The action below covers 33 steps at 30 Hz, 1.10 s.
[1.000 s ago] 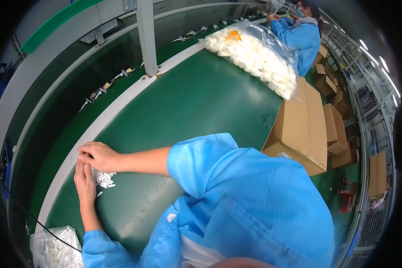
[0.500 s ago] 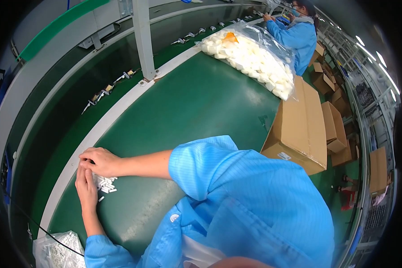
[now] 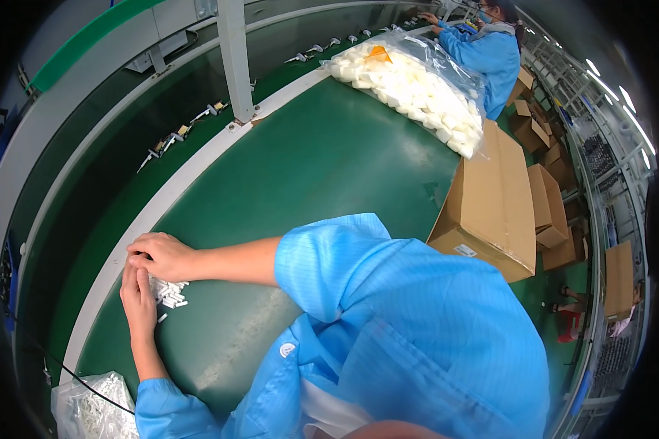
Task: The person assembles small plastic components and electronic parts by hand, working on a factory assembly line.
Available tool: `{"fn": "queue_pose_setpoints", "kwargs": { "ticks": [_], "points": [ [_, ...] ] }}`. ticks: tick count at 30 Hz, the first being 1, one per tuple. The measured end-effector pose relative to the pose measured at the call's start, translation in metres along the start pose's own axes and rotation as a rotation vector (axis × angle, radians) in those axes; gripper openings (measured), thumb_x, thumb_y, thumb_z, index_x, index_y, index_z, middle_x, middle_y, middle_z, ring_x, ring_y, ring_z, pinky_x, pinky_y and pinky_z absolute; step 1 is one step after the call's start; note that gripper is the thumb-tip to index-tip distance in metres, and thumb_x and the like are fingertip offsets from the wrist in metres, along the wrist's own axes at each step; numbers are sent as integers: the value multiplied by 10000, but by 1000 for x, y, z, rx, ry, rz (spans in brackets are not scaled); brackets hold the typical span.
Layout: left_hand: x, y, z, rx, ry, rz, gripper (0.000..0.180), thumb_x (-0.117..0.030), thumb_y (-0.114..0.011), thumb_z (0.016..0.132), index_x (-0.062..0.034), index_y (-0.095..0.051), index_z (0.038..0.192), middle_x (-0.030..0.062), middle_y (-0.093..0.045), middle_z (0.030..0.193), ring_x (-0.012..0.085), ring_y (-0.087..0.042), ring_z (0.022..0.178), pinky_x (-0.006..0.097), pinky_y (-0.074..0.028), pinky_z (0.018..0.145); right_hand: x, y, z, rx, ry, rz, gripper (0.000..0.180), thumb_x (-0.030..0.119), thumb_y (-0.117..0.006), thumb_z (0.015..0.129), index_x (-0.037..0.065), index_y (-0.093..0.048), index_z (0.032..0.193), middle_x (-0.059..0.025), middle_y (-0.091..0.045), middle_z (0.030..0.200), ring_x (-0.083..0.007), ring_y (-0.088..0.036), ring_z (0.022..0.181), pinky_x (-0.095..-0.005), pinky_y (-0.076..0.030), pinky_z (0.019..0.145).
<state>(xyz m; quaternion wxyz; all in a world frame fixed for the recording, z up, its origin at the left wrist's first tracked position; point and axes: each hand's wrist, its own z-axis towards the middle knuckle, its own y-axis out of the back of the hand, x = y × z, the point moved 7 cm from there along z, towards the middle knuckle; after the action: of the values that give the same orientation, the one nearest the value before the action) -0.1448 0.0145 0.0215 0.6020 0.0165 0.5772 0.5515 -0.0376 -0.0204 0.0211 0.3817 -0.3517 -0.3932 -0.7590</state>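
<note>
My left hand lies at the green table's pale edge, fingers stretched out and held close together. Curled over its fingertips is my right hand, thumb toward the left hand; anything between the fingers is hidden. A small heap of short white cylinders sits beside the left palm and below the right wrist, partly covered by both hands. One loose white cylinder lies just apart from the heap. By my left sleeve stands a clear plastic bag full of similar white pieces.
A large clear bag of cream-white chunky pieces lies on the table's far end. A cardboard box stands right of it. Beyond the pale rim, a green conveyor carries small assemblies past a metal post. A co-worker works at the far end.
My hands stay together in nearly the same pose. The view has shifted slightly. Assemblies on the conveyor have moved a little toward the far end, and the co-worker's hand has reached out leftward.
</note>
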Motion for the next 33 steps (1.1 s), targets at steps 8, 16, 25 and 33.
{"fn": "queue_pose_setpoints", "kwargs": {
  "ticks": [8,16,25,33],
  "points": [
    [8,0,0,11,64,-27,369,-240,-387,977,35,-543,1167,187,-513,1275,316,-513,1157,347,-399,946,1,-1,1,4,-11,2,319,216,-509,887,-54,-598,1032,-185,-603,1065,-337,-559,1000,-403,-439,880],
    [8,-1,0,-12,38,-3,380,-260,-397,977,38,-549,1156,186,-498,1295,328,-501,1170,351,-393,955,-1,0,1,4,-18,-5,311,199,-508,883,-51,-593,1047,-181,-602,1062,-334,-554,1008,-405,-435,885],
    [11,-3,0,0,77,-26,370,-250,-396,975,35,-554,1151,186,-486,1310,327,-491,1184,350,-385,965,-3,0,0,-35,-12,15,301,191,-523,854,-54,-611,1005,-195,-603,1047,-345,-560,997,-402,-442,876],
    [7,-3,3,32,70,-20,368,-247,-395,974,27,-554,1161,184,-466,1332,320,-482,1198,349,-385,966,-2,3,1,-20,-10,16,283,173,-509,854,-49,-615,995,-191,-608,1041,-341,-561,998,-402,-446,872]
  ]
}}
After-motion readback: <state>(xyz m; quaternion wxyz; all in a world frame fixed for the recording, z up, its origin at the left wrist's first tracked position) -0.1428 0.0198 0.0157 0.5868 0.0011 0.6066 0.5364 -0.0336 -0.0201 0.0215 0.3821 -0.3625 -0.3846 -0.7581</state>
